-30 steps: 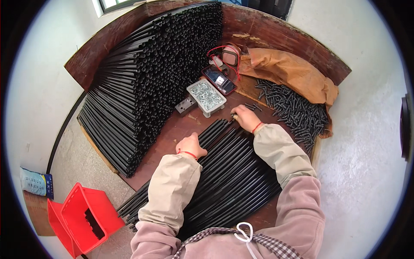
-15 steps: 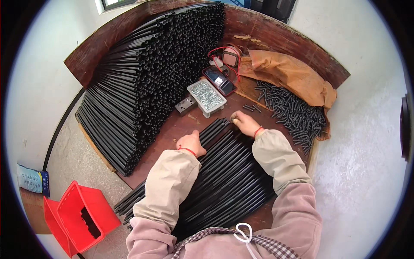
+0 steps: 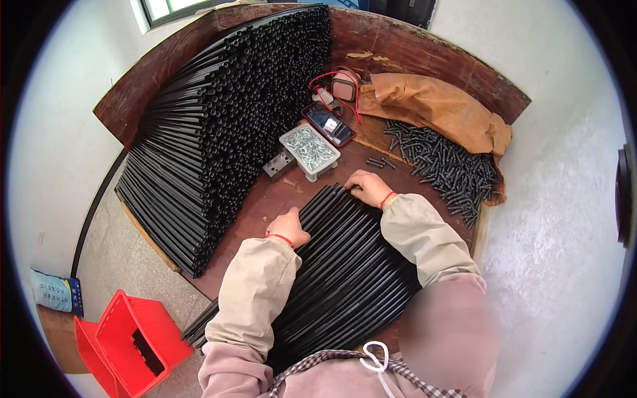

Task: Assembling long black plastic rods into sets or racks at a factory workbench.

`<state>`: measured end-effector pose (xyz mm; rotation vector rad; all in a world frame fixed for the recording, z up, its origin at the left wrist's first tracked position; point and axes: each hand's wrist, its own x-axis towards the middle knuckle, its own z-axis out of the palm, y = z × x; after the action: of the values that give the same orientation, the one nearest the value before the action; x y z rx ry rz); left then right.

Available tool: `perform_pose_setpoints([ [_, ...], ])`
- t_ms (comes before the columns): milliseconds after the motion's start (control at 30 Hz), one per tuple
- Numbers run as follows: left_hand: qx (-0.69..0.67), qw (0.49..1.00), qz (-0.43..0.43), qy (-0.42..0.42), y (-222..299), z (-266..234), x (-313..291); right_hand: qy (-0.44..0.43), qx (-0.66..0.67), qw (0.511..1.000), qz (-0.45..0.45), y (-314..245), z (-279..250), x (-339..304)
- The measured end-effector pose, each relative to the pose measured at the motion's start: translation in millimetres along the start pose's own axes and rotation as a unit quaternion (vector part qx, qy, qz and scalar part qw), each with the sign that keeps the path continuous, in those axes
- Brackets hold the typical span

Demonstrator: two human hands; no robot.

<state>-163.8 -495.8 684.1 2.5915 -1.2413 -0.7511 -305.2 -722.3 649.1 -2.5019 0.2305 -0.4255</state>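
A row of long black tubes (image 3: pixel 345 265) lies side by side on the reddish-brown table under my forearms. My left hand (image 3: pixel 290 227) is closed around the left edge of this row near its far end, thumb over the tubes; some of its fingers are hidden. At the far tube ends, my right hand (image 3: pixel 369 188) has its fingers curled and pinched together. Whatever sits between those fingertips is too small and covered to name. Just beyond the hands stands a white plastic box (image 3: pixel 310 151) of small silvery metal parts, with a drilled metal block (image 3: pixel 279 164) beside it.
A tall stack of black tubes (image 3: pixel 245 113) fills the left. Short dark ribbed pieces (image 3: pixel 444 166) spill from an orange-brown sack (image 3: pixel 431 106) at the right. A phone (image 3: pixel 328 124) and a red-corded device (image 3: pixel 345 86) lie behind the box. Red bins (image 3: pixel 142 338) stand lower left.
My right hand has shifted slightly left along the tube ends. The tubes near my left hand now lie closer against the row. The whole view has shifted a little.
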Motion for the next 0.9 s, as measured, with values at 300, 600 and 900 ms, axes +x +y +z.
perform_pose_setpoints([
  [300, 0.002, 1.0, -0.02, 0.022, -1, 2, 0, 0.217, -0.347, 0.909, 0.077, 33, -31, -2],
  [600, -0.003, 0.999, 0.035, -0.002, -11, -5, -4, 0.107, -0.379, 0.911, -0.124, 9, -17, -14],
  [900, 0.031, 0.999, -0.012, 0.01, -2, 2, -14, 0.03, -0.2, 0.974, -0.099, 13, -22, -12],
])
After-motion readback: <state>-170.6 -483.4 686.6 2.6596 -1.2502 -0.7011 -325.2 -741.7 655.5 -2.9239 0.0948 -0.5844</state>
